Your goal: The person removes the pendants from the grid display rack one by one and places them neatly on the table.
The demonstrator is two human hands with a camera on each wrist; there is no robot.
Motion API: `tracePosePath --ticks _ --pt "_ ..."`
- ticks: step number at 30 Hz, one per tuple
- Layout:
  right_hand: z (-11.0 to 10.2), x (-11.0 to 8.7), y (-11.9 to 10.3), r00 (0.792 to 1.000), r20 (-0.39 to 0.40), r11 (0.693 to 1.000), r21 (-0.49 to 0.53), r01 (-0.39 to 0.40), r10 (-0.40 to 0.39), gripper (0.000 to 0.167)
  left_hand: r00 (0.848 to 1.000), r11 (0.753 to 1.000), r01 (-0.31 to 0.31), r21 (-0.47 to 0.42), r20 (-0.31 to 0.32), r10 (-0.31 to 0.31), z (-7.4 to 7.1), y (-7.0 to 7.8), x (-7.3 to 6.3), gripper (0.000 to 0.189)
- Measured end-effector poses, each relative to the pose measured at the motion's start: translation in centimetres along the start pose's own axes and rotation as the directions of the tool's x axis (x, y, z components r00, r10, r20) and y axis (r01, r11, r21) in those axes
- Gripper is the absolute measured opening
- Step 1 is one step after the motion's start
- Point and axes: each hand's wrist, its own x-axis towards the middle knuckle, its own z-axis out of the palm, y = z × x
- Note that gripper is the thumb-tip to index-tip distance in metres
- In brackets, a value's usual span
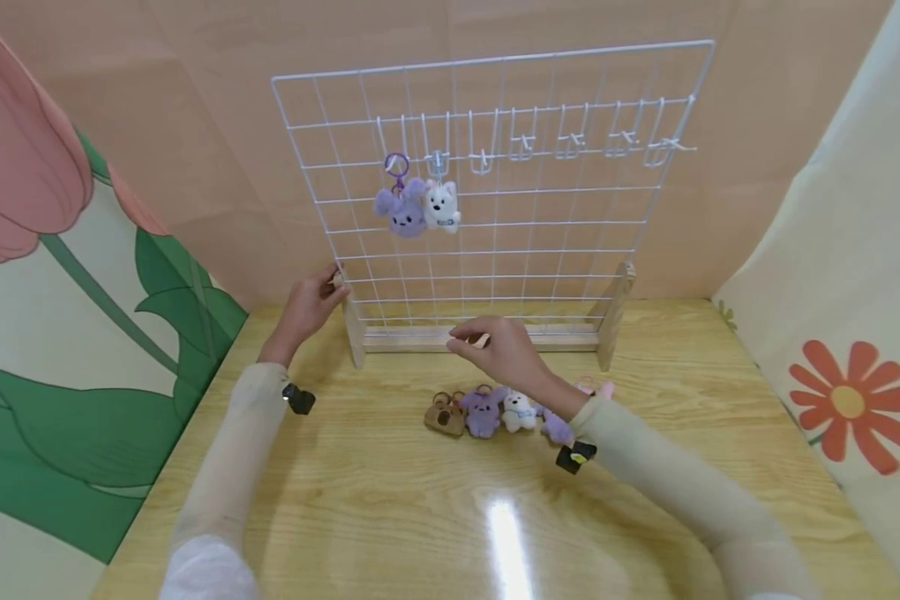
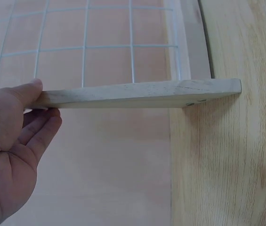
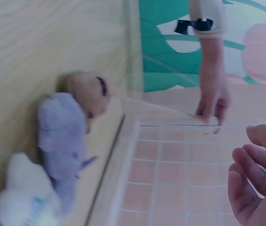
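My left hand [image 1: 305,308] grips the top of the wooden side support [image 2: 137,95] of a white wire grid rack [image 1: 495,223], thumb on one face and fingers on the other. In front of the rack's lower part, my right hand [image 1: 508,354] hovers with its fingers loosely curled and nothing between them. A purple plush keychain [image 1: 407,215] and a white dog plush keychain [image 1: 442,206] hang from the two leftmost hooks. Below the right hand lie a brown plush keychain [image 1: 444,417], a purple one [image 1: 483,414] and a white one [image 1: 519,412].
Several bare hooks [image 1: 570,143] run along the rack to the right of the hung keychains. Another purple plush [image 1: 557,427] and a pink piece [image 1: 607,389] are partly hidden by the right forearm. A peach backdrop [image 1: 195,167] stands behind the wooden table [image 1: 390,508].
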Motion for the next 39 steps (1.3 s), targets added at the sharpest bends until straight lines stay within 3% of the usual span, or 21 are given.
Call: tracePosePath --ticks 16,25,39 --pt "-4.6 4.0 -3.9 0.99 -0.131 0.999 0.009 0.05 -0.049 0.026 1.0 1.0 -0.019 0.001 -0.014 0.019 0.0 0.0 0.2 0.054" --pt "-6.6 6.2 -5.4 0.963 -0.255 0.996 -0.016 0.086 -0.087 0.027 1.0 1.0 -0.017 -0.007 -0.005 0.017 -0.1 0.0 0.1 0.055" --pt "-8.4 10.6 -6.0 0.931 -0.364 1.0 0.018 -0.022 0.027 0.032 1.0 1.0 0.002 0.0 0.006 -0.002 -0.1 -0.2 0.1 0.057"
